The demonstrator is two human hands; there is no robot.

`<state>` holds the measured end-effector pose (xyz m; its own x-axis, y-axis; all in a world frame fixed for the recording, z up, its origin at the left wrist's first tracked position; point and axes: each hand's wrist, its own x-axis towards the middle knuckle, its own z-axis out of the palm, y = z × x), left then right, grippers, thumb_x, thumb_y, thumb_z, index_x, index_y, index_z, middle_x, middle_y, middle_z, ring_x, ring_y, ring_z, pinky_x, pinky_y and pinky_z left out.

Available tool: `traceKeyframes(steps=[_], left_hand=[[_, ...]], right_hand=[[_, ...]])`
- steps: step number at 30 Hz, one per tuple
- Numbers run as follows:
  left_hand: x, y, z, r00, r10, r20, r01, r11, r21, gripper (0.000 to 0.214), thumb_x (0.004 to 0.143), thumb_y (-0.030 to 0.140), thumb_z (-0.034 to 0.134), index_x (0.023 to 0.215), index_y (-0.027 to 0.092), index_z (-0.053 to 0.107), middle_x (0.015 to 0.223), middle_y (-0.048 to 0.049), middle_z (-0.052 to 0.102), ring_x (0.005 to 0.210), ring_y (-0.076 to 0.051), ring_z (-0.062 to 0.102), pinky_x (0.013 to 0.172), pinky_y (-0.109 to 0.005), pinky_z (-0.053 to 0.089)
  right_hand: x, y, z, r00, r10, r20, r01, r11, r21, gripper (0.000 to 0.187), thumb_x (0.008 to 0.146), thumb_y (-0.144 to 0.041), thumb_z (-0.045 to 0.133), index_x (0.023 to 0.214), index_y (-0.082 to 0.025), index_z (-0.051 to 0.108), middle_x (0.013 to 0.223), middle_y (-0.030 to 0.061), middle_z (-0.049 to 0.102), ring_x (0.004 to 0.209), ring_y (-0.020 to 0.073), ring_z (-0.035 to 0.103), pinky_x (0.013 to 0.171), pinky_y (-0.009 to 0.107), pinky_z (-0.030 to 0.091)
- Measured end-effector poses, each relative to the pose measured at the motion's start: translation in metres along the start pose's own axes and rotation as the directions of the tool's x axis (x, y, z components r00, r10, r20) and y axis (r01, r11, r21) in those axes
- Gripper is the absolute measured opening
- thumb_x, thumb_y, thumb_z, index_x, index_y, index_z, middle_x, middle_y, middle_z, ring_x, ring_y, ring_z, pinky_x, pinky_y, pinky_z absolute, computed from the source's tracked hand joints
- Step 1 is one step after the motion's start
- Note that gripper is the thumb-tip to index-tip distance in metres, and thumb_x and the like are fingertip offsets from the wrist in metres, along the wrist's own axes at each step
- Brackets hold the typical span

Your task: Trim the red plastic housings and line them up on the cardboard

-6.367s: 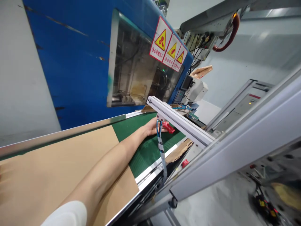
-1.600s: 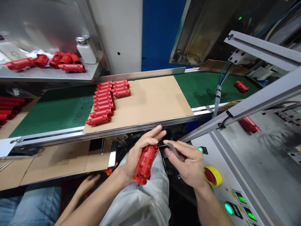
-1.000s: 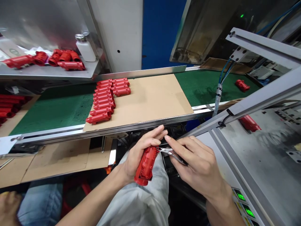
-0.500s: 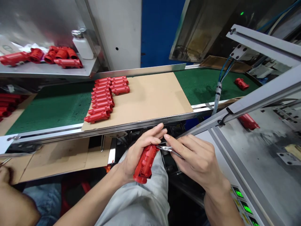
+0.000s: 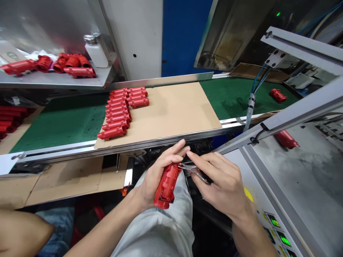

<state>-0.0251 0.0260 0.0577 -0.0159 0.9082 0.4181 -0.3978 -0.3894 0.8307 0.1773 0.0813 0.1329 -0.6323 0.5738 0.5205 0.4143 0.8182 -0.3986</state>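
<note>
Sitting before a blue machine housing (image 5: 184, 35), the person faces a conveyor with a green belt (image 5: 66, 123) that runs across the view. A cardboard sheet (image 5: 174, 110) lies on the belt, and near that sheet's left edge stand two columns of red moulded parts (image 5: 116, 114), laid side by side. Beyond the belt's far edge, a steel shelf (image 5: 53, 82) carries more red parts (image 5: 72, 67) and a white bottle (image 5: 95, 53). A lone red part (image 5: 278, 95) sits on the green belt toward the right, past the cardboard. On the right, below an aluminium beam (image 5: 302, 107), is a control panel (image 5: 258, 210) with lit green displays (image 5: 274, 221).

Below the belt's near edge, over the person's grey trousers (image 5: 160, 221), the left hand (image 5: 158, 175) closes around a red plastic housing (image 5: 167, 186), its fingers wrapped across the housing's body. The right hand (image 5: 217, 182) pinches small steel cutting pliers (image 5: 194, 172), whose tips are at the housing's upper end. A co-worker's forearm (image 5: 21, 232) enters at the lower left corner.
</note>
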Motion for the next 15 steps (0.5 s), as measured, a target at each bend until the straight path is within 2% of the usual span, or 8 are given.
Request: traceKeyframes(steps=[2,9,15], left_hand=[[-0.0015,-0.0004,-0.0006,0.999,-0.049,-0.010,0.049,0.999,0.006,0.034,0.107,0.016,0.063,0.135,0.034,0.072,0.174,-0.0013,0.045,0.157,-0.031,0.050,0.133,-0.053,0.041],[-0.0017,-0.0019,0.0005,0.999,0.042,-0.004,-0.042,0.999,0.031,0.037,0.107,0.015,0.061,0.137,0.035,0.071,0.171,-0.0010,0.050,0.152,-0.028,0.056,0.131,-0.049,0.045],[0.0005,-0.0015,0.0042,0.999,0.020,-0.025,-0.021,1.000,-0.013,0.031,0.109,0.020,0.060,0.134,0.034,0.073,0.170,-0.0008,0.051,0.152,-0.028,0.055,0.132,-0.051,0.043]], right_hand=[[-0.0011,-0.0016,-0.0019,1.000,-0.006,0.015,0.006,0.999,-0.047,0.053,0.095,-0.010,0.072,0.147,-0.020,0.066,0.100,0.0058,0.075,0.087,0.0206,0.065,0.078,0.039,0.055],[-0.0019,-0.0002,-0.0043,0.999,-0.046,0.028,0.048,0.996,-0.077,0.055,0.095,-0.009,0.072,0.148,-0.020,0.064,0.099,0.0057,0.073,0.087,0.0203,0.064,0.077,0.037,0.054],[-0.0026,-0.0023,-0.0017,0.999,-0.017,0.030,0.018,0.999,-0.027,0.054,0.096,-0.007,0.070,0.149,-0.020,0.064,0.101,0.0053,0.073,0.089,0.0197,0.065,0.079,0.037,0.054]])
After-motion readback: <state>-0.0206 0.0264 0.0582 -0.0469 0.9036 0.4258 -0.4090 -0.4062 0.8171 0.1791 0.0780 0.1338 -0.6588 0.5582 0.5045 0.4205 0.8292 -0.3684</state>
